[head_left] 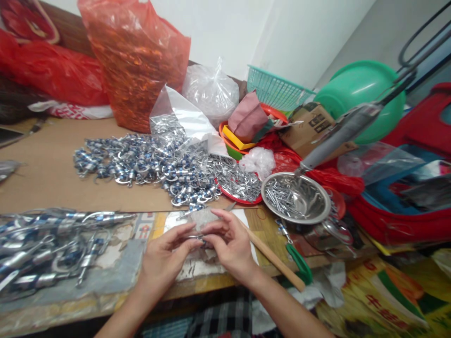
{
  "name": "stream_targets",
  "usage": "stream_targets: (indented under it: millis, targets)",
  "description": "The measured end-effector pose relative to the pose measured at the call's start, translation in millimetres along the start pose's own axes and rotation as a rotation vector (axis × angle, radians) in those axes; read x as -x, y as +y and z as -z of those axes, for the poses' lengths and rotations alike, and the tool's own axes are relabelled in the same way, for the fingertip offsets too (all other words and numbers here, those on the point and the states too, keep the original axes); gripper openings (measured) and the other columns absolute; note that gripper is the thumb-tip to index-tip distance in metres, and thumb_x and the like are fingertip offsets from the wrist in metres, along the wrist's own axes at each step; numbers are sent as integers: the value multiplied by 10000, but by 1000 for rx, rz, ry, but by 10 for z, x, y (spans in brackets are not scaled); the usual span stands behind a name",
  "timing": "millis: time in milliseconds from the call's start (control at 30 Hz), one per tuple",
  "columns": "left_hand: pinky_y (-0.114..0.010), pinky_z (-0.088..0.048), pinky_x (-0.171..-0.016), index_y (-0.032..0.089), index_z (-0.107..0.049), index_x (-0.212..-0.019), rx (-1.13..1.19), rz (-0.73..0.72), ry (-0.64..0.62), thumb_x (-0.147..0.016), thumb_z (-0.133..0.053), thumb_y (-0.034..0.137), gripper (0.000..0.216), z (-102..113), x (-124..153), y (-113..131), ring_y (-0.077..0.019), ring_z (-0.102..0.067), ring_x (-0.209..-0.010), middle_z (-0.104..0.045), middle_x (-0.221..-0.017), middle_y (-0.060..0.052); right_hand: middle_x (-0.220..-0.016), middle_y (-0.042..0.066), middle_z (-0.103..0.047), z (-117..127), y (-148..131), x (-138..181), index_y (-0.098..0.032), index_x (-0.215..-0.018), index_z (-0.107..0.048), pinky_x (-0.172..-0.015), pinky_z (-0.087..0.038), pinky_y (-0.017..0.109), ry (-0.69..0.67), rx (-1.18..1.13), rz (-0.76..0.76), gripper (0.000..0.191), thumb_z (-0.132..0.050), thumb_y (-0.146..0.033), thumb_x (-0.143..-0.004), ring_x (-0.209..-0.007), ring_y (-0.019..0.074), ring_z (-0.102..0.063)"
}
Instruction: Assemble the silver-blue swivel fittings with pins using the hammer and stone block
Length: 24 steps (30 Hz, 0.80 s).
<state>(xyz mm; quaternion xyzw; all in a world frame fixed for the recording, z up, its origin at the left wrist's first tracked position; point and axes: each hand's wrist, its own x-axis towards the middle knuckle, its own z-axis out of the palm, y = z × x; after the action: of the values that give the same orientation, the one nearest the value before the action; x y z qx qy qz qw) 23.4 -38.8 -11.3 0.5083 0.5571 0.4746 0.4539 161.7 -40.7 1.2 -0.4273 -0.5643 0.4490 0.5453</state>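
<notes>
My left hand (pixel 165 258) and my right hand (pixel 227 241) meet at the front edge of the table, fingertips pinched together on a small metal part (pixel 200 238) between them. The part is mostly hidden by the fingers. Behind the hands lies a spread heap of silver and blue metal clips (pixel 141 162) on brown cardboard. A steel bowl (pixel 296 197) with small metal pins sits to the right. A red tray (pixel 239 185) holds more silver pieces.
A pile of finished clips (pixel 45 249) lies front left. Orange and red plastic bags (pixel 136 56) stand at the back. A wooden stick (pixel 273 258), a green-handled tool (pixel 299 263), an electric screwdriver (pixel 338 136), a green basin (pixel 362 94) and a teal basket (pixel 275 87) crowd the right.
</notes>
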Motion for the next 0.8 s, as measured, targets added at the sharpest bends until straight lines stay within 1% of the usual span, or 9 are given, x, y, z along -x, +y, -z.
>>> stream_targets:
  millis: [100,200,333,400,467,533,633,700,800]
  targets:
    - [-308,-490,-791,180,-704,-836,-101,-105,-10,-617,-648,260,240,16,5,10,-210,-649,-806,-725,-857,-62,-756,-46,-645,10,27,41,-282,-1087,-473,-594,-533,184,2,-5,38,487,-547,-12,-688,-686,97,-625]
    - [-289,-486,-790,210,-724,-776,-113,-196,-70,-641,-619,240,173,25,9,10,-203,-639,-835,-717,-861,-49,-776,-37,-649,25,55,72,-284,-1099,-459,-598,-537,198,-10,17,79,477,-543,-22,-709,-700,104,-625]
    - [-268,-489,-770,227,-728,-765,-86,-155,-94,-642,-620,226,164,9,13,20,-191,-640,-823,-713,-860,-42,-787,-27,-652,25,80,102,-277,-1095,-450,-628,-537,218,12,-13,84,455,-554,-37,-723,-716,111,-629]
    - [-265,-486,-773,236,-730,-754,-55,-128,-98,-638,-627,226,156,-3,19,26,-189,-637,-829,-713,-862,-37,-775,-25,-649,22,72,115,-272,-1097,-442,-606,-538,214,17,-35,64,452,-564,-49,-724,-704,114,-630]
    - [-261,-482,-772,245,-729,-736,-16,-108,-104,-638,-630,231,140,-8,30,26,-185,-635,-828,-715,-847,-26,-772,-18,-647,29,46,131,-267,-1108,-428,-599,-539,221,-2,-11,93,434,-552,-68,-743,-704,120,-631]
    - [-261,-474,-780,243,-726,-723,25,-73,-92,-635,-641,240,122,-2,45,22,-181,-633,-820,-719,-825,-17,-855,18,-641,54,7,153,-250,-1123,-425,-662,-539,261,-30,105,201,432,-569,-102,-744,-772,142,-628]
    - [-257,-471,-758,220,-708,-727,108,4,-78,-644,-650,273,114,20,66,23,-173,-626,-788,-717,-799,-12,-1041,86,-585,130,-35,184,-221,-1117,-478,-803,-498,337,-58,411,472,468,-650,-147,-689,-946,200,-577]
    - [-244,-477,-694,203,-687,-748,159,37,-91,-664,-638,299,137,34,75,46,-161,-616,-731,-706,-773,-8,-1065,89,-584,195,-32,194,-231,-1092,-536,-790,-500,318,-106,578,614,404,-613,-108,-715,-960,196,-571]
    - [-236,-467,-616,183,-663,-746,136,59,-128,-680,-623,318,155,58,81,120,-144,-588,-626,-673,-686,3,-1028,73,-622,276,-1,191,-257,-1090,-572,-712,-515,281,-187,714,710,386,-510,-55,-767,-888,172,-603]
